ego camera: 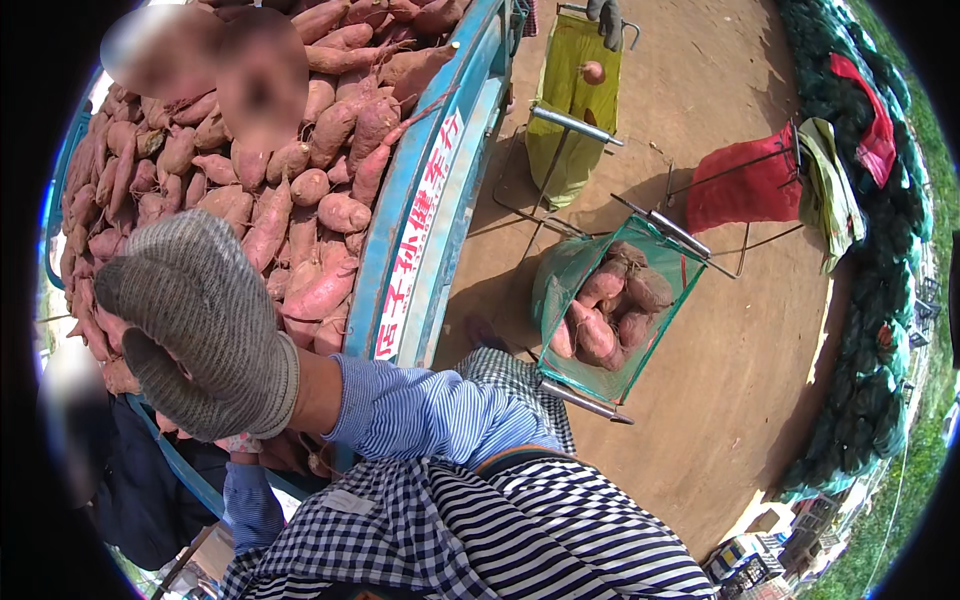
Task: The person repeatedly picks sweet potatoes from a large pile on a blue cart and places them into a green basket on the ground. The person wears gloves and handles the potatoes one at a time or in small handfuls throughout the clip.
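Note:
My right hand [199, 322], in a grey knitted glove, reaches over a large heap of sweet potatoes [262, 225] on a blue truck bed. Its fingers curl and the back of the glove faces me; whether it holds something I cannot tell. Just below it, by the bed's edge, my left hand [244, 444] shows only a small patterned part, the rest hidden behind the right glove. Right of the truck, a green mesh bag [671, 319] hangs wide on a metal frame with several sweet potatoes [596, 334] inside.
A yellow-green bag [551, 154] on a frame has one sweet potato [592, 73] at its mouth, below another person's gloved hand [606, 22]. A red bag [742, 184] hangs on another stand. Full green mesh bags [862, 360] line the right side. A person in dark clothes [150, 487] is at lower left.

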Demonstrator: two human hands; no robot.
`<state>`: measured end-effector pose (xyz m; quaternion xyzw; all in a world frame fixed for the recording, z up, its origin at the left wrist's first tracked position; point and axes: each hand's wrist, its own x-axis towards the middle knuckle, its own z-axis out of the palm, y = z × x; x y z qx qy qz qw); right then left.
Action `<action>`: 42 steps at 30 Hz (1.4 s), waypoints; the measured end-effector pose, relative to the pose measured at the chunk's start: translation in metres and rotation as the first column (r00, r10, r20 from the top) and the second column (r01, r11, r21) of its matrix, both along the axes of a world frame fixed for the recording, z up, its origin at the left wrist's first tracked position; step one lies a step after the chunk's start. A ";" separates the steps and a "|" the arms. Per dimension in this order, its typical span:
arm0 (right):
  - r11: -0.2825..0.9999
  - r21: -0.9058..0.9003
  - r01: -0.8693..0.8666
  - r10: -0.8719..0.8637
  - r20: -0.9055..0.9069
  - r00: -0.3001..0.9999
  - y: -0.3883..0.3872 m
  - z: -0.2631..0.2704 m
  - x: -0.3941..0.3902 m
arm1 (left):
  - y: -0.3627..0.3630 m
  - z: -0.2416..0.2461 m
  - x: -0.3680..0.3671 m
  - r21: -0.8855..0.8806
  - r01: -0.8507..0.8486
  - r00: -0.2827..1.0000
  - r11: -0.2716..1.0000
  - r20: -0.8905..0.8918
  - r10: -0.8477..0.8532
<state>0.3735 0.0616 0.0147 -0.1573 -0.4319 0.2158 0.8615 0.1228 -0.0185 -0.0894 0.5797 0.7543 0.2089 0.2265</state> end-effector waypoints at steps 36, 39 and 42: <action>0.670 -0.724 0.163 0.345 0.498 0.796 -0.280 -0.183 0.103 | -0.065 0.057 0.053 -0.373 0.570 0.621 0.732 -0.388 -0.681; 0.576 -0.811 0.102 0.435 0.410 0.802 -0.269 -0.179 0.113 | -0.064 0.077 0.028 -0.457 0.516 0.614 0.725 -0.393 -0.685; 0.702 -0.708 0.075 0.486 0.553 0.677 -0.227 -0.177 0.110 | -0.058 0.103 0.004 -0.287 0.372 0.761 0.883 -0.450 -0.467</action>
